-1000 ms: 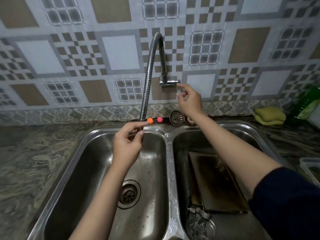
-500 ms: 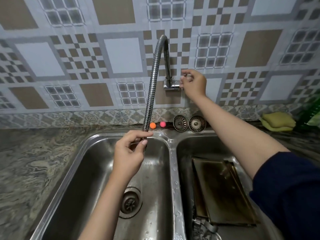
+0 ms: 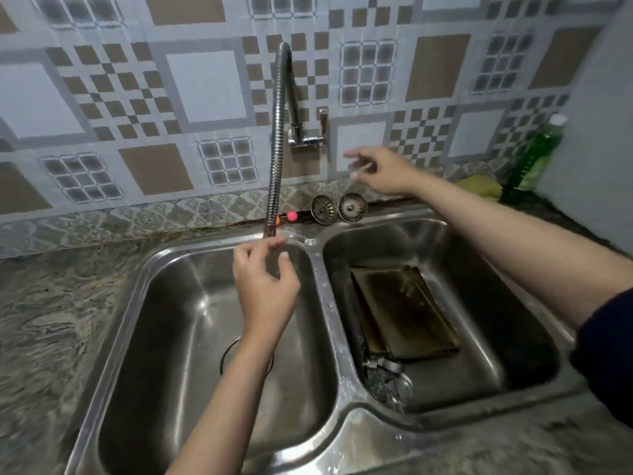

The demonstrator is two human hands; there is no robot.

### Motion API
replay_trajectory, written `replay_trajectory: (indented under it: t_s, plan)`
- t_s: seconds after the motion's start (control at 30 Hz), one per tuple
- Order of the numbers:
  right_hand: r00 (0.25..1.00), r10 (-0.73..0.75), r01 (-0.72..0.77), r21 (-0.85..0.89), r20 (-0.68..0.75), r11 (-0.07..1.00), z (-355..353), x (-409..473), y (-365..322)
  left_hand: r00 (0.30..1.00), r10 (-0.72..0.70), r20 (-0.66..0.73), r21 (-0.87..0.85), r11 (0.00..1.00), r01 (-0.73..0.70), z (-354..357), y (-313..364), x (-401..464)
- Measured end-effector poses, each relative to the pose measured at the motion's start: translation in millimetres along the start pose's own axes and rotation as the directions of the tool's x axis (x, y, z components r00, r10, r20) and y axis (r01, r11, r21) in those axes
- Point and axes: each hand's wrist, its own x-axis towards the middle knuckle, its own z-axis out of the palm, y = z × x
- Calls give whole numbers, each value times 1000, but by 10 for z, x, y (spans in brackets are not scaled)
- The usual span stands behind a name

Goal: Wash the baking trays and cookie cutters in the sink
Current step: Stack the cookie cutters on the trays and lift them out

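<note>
Home kitchen, steel double sink (image 3: 318,289), patterned wall tiles (image 3: 205,87), stone counter (image 3: 51,320)

the wall (image 3: 205,87) is tiled in brown-and-white squares (checkered in places); a marbled stone counter (image 3: 44,320) is laid below.

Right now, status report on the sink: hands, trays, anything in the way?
Left hand gripping faucet hose end, right hand open, off the tap. Baking tray and cookie cutters in right basin, unwashed. Nothing blocking.

Steel sink (image 3: 318,269), brown-and-grey checked wall tiles (image 3: 205,87).
Just past the left fingertips (image 3: 279,240) a pink ball (image 3: 292,216); right of the right fingers (image 3: 352,154), a green bottle (image 3: 534,156).
</note>
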Motion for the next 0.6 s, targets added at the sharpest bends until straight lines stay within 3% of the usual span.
replay_trajectory:
  t_s: [0.07,0.13,0.2,0.3,0.43,0.6]
  plan:
    - [992,68,-62,-61,105,996,102,-420,164,994,-39,100,-66,997,46,82,-15,-202]
    - [963,164,-145,-99,215,984,270,-834,371,951,-142,276,-123,976,182,206,-58,-405]
    - [911,250,-213,-145,327,966,484,-1219,614,860,-241,451,-108,941,320,340,-126,-597]
    - [800,346,-284,-199,490,938,808,-1693,963,704,-339,624,50,916,398,579,-250,-792]
    - [671,396,-304,-256,626,918,1139,-2066,1343,527,-495,691,176,822,541,928,-312,-966]
    - [589,376,-295,-244,715,924,1427,-2180,1706,382,-655,652,442,737,512,1363,-435,-1081]
